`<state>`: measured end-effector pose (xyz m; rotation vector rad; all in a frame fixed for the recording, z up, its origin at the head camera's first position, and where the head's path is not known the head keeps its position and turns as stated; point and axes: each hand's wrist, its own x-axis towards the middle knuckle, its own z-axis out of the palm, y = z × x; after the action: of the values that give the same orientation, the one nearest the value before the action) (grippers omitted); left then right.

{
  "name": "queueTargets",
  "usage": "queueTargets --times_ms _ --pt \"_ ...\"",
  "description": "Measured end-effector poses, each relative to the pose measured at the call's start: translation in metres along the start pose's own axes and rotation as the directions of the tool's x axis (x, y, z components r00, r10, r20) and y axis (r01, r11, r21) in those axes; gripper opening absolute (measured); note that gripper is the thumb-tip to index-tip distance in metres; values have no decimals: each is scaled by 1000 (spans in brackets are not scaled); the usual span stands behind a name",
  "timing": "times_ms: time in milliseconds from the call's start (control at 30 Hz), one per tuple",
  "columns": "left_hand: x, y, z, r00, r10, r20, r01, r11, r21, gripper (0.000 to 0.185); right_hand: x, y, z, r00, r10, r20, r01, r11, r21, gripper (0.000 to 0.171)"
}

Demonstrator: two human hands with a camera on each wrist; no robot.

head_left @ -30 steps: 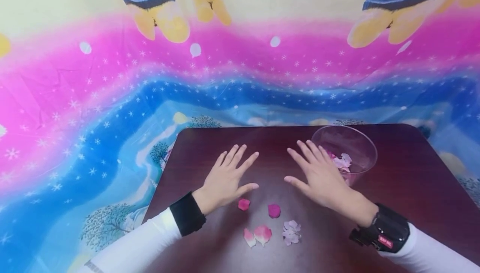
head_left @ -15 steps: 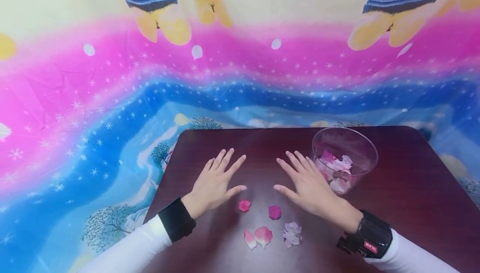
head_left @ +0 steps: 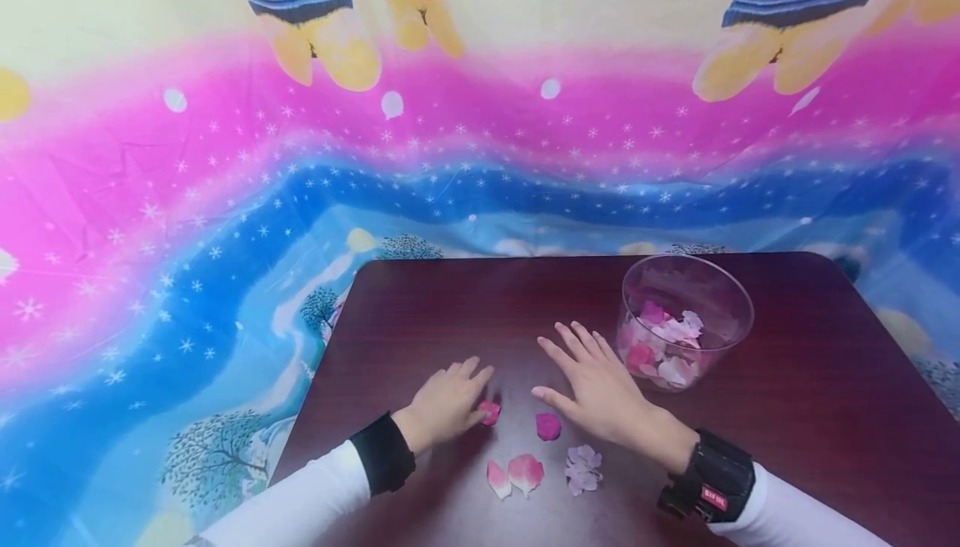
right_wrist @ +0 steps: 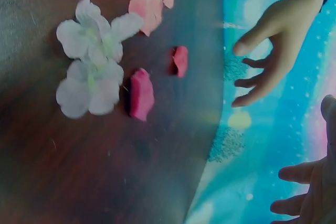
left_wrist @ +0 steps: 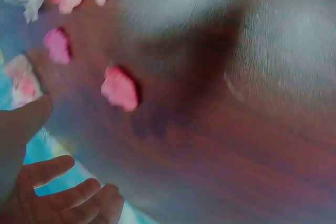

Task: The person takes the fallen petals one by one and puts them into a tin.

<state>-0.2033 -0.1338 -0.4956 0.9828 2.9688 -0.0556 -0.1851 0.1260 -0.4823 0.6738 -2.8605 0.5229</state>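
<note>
My left hand (head_left: 471, 397) hovers low over the dark table (head_left: 810, 380), fingers loosely bent, with its thumb side right beside a small pink petal (head_left: 490, 412). The right wrist view shows that left hand (right_wrist: 273, 51) empty and apart from the petal (right_wrist: 180, 60). My right hand (head_left: 577, 376) lies spread flat just right of centre, holding nothing. A second pink petal (head_left: 548, 426) sits below its thumb. Two pale pink petals (head_left: 516, 474) and a white fabric flower (head_left: 583, 468) lie nearer me.
A clear plastic cup (head_left: 738, 313) holding several pink and white petals stands on the table right of my right hand. A bright printed cloth (head_left: 225, 197) covers the wall and the floor around the table. A black band (head_left: 708, 484) wraps my right wrist.
Both hands have drawn back toward me. The left hand has dropped beside the small pink petal and its fingers have bent. The right hand has moved left, uncovering the cup.
</note>
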Motion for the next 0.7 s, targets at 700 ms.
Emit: queueTargets --times_ms 700 --pt "7 18 48 998 57 33 -57 998 4 18 -10 -25 66 982 -87 167 82 996 41 75"
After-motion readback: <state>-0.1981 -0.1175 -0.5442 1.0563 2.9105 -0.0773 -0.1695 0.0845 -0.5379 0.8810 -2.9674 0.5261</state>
